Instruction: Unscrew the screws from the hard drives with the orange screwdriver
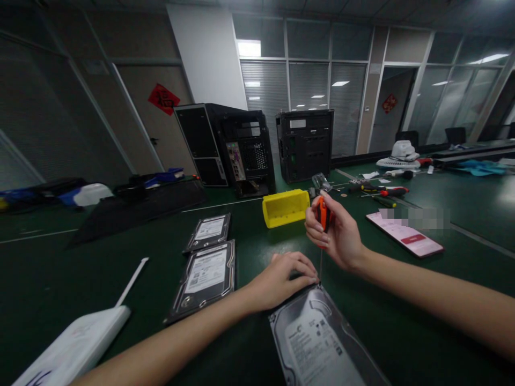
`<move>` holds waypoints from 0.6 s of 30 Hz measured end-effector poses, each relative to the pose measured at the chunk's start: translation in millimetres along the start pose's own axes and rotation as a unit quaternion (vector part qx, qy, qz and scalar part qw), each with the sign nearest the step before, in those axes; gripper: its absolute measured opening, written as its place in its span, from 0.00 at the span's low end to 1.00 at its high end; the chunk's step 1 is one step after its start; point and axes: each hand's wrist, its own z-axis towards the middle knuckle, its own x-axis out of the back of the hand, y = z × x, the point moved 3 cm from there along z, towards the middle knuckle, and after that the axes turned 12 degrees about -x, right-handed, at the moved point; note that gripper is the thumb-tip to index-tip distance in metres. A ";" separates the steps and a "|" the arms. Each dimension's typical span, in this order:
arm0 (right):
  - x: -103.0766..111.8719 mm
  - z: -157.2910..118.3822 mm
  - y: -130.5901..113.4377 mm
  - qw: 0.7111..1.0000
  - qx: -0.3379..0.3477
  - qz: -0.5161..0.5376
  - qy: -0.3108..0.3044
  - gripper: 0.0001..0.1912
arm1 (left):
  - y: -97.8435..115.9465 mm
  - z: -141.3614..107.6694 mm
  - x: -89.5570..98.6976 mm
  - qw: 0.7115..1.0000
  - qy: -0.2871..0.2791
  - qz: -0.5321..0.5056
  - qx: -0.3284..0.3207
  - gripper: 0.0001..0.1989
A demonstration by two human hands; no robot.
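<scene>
My right hand (pixel 336 228) is closed round the orange and black handle of a screwdriver (pixel 323 214). The thin shaft points down to the far corner of a silver hard drive (pixel 322 343) at the bottom centre. Over the drive's far edge lies my left hand (pixel 284 280), its fingers bent together near the screwdriver tip; whether it pinches anything is too small to tell. Two more hard drives, a nearer one (pixel 206 273) and a farther one (pixel 210 230), lie label up to the left. Beyond my hands sits a yellow bin (pixel 285 208).
Two black computer cases (pixel 245 155) (pixel 306 145) stand at the back. A phone (pixel 406 233) lies on the right, with several tools (pixel 386 193) behind it. At the lower left is a white device (pixel 80 346). A black cloth (pixel 140 209) lies at the back left.
</scene>
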 end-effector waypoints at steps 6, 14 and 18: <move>-1.8 -1.6 -0.5 1.000 0.001 -0.024 -0.004 0.13 | 0.8 -1.0 -1.6 1.000 0.010 -0.007 0.003 0.10; -4.1 -2.4 -3.2 1.000 0.007 -0.002 -0.015 0.14 | 2.1 -5.1 -2.5 1.000 0.015 -0.006 0.022 0.10; -5.6 -3.1 0.1 1.000 0.009 -0.012 -0.026 0.14 | 4.8 -6.3 -3.8 0.999 0.025 -0.002 0.024 0.10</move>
